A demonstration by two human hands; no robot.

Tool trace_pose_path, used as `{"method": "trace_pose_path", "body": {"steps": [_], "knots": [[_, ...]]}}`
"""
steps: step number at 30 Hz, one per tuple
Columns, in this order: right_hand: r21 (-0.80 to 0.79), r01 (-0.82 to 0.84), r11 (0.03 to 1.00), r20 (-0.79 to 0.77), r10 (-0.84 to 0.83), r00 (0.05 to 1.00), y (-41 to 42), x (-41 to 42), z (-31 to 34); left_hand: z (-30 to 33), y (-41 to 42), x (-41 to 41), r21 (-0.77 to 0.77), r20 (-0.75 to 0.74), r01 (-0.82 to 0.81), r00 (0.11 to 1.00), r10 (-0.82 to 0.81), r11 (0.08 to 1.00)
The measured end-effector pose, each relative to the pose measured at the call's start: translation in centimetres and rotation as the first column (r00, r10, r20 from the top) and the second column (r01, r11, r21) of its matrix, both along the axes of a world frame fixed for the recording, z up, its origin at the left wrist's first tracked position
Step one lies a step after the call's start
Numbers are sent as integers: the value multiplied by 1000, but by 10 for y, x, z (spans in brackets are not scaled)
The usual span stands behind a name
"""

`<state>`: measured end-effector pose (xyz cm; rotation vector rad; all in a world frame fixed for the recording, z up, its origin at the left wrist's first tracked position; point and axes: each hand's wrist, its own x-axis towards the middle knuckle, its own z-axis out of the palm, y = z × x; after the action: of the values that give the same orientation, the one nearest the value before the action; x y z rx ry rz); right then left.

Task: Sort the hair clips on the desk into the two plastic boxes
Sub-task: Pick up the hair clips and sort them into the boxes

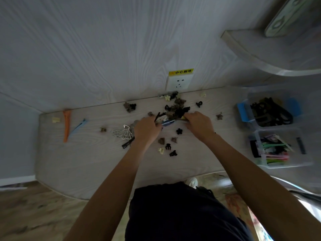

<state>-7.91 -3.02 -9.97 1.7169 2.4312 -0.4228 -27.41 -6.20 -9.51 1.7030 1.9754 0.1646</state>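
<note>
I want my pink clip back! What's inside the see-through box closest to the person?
The near plastic box holds long flat clips: green, pink, yellow-green, plus some black ones. They lie piled, so whatever sits underneath is hidden, and the picture is too blurry to pick out one clip.

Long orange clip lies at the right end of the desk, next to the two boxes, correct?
Not quite. The head view shows the orange clip at the left end of the desk, far from the two boxes, which stand at the right.

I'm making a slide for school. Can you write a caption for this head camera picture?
Both hands, left and right, gather long clips from the pile on the desk.
</note>
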Motion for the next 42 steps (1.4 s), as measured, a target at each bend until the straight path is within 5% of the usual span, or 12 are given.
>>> {"method": "trace_pose_path", "body": {"steps": [7,11,20,27,33,38,42], "knots": [[-99,-191,977,-115,180,977,-10,-39,-2,5,-4,-26,73,-11,-113,993,114,991],[-93,-233,968,-63,228,972,-18,-54,-9,1,-2,-44,63,-171,5,985,6,998],[-107,-155,982,-14,155,988,-16,-59,-13,-5,22,-49,-10,-243,276,932,-270,961],[-107,6,994,-182,-26,983,-14,-38,-10,4,27,-53,-30,37,206,978,-205,978],[-180,177,967,-356,-232,905,-21,-21,1,9,17,-42,18,52,194,980,-194,981],[-352,266,897,-551,-429,716,-37,13,32,17,4,-10,67,188,92,977,-103,994],[-176,400,899,-529,-429,732,-66,87,63,29,-8,46,176,242,224,934,-263,959]]}}
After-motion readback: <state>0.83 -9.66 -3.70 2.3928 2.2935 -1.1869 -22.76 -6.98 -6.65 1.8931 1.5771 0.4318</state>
